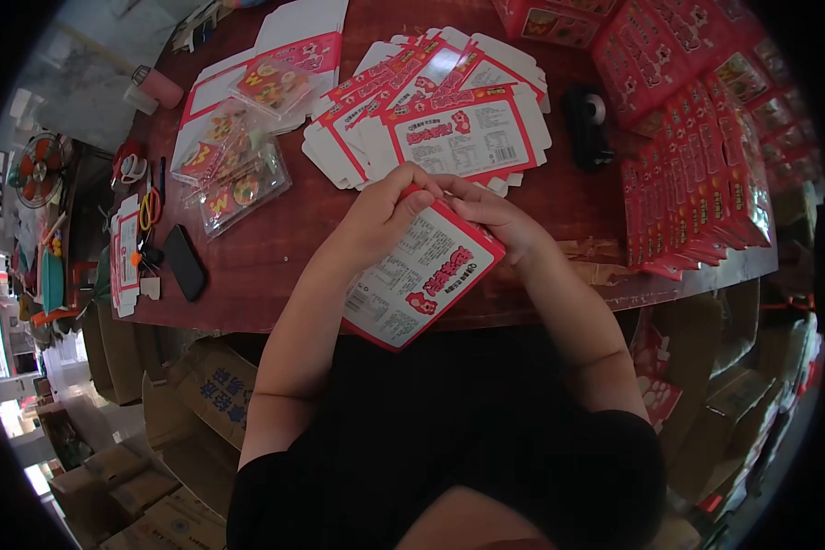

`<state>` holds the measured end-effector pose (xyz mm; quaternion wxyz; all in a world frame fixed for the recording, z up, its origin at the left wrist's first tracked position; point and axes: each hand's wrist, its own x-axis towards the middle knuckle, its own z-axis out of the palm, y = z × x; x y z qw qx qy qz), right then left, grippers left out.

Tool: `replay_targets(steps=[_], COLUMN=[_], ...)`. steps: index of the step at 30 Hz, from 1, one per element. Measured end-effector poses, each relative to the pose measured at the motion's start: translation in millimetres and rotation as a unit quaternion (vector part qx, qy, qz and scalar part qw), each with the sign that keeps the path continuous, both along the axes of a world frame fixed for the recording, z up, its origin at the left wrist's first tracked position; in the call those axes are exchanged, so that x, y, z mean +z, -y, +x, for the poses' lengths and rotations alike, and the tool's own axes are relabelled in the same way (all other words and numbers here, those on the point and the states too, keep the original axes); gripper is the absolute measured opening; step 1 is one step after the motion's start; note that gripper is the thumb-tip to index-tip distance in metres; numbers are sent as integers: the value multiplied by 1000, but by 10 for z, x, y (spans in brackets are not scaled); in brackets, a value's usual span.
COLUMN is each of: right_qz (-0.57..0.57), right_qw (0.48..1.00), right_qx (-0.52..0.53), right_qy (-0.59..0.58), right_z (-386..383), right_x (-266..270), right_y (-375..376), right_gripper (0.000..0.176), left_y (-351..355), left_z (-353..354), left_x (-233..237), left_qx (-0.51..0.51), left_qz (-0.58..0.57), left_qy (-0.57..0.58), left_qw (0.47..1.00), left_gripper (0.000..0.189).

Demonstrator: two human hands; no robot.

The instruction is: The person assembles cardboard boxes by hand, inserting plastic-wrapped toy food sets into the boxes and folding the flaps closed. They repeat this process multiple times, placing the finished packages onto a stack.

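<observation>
A flat red-and-white printed box (423,272) is tilted over the table's front edge, its text side facing up. My left hand (392,209) grips its upper left edge, thumb on the printed face. At the upper right corner, my right hand (497,220) has its fingers curled round the box. Both hands meet near the far end, where the fingertips are partly hidden. Just beyond them lies a fanned pile of flat box blanks (458,133). Left of that pile are several clear packets (243,192) with colourful contents.
Filled boxes (692,174) stand in a row at the right, beside a black tape dispenser (588,126). On the left of the dark red table (275,266) lie a phone (185,263) and scissors (149,207). Cardboard cartons (202,394) sit below the edge.
</observation>
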<state>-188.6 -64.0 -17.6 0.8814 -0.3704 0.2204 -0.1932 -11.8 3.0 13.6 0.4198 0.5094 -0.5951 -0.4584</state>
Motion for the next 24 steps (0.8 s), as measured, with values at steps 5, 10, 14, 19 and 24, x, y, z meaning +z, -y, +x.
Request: replay_targets(steps=[5,10,14,19,24], right_qz=[-136,-482,-420,-264,-175], right_qw=[982,637,669,783,865], right_qx=[-115,-457,-380,-353,-353], right_qy=[-58,-392,-481,-438,-312], right_z=[-414,-1550,-2012,-2016,-2032], right_x=[-233,-486,-633,-654,-680], right_y=[275,1078,1392,1462,1484], right_gripper=[37,27,30,24,17], left_y=[-68,-182,-170,-150,-168], left_z=[134,494,571,450,480], left_x=[-53,-245,-362,-364,-449], left_qx=[56,253,347,399,392], left_qz=[-19,-15,-31,-25,-20], left_qy=[22,-223,-329,-361,-370], left_qw=[998,941,877,842,842], left_gripper=[24,22,28,31,30])
